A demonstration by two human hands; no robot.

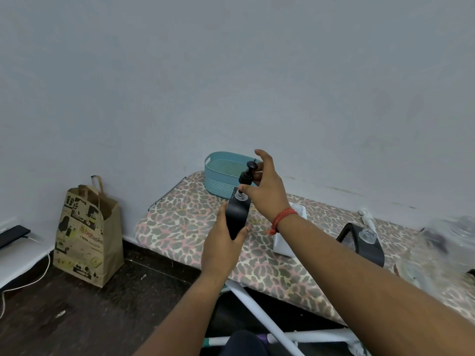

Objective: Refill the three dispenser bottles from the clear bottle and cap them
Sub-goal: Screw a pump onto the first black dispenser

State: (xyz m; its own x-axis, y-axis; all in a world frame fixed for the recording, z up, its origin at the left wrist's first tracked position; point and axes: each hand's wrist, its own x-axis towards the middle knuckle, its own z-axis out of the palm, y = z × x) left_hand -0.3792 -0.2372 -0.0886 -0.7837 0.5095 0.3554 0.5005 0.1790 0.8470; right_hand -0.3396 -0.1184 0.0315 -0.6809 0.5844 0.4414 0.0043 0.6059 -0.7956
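Over on the far left we've got a white shelf (15,255) with a dark phone-like thing on it and a white cable (30,281) trailing down to the dark floor (90,317). Next to that a brown paper bag (87,235) stands against the pale grey wall (231,73).

Then comes our ironing board (180,227), covered in a leopard print, with a teal basket (221,176) sitting at its far end by the wall.

Our left hand (223,242) wraps around the black bottle (237,217), holding it up above the board, its neck open. Just above that neck, our right hand (264,188) pinches the black pump (247,173) between fingertips and thumb, the other fingers spread.

Behind our right wrist stands a white bottle (282,242), mostly hidden. Further right, a second black bottle (365,240) sits on the board uncapped, with a white pump (366,217) lying behind it. At the far right edge there's something clear (460,232), blurry, probably the clear bottle, can't tell for sure.
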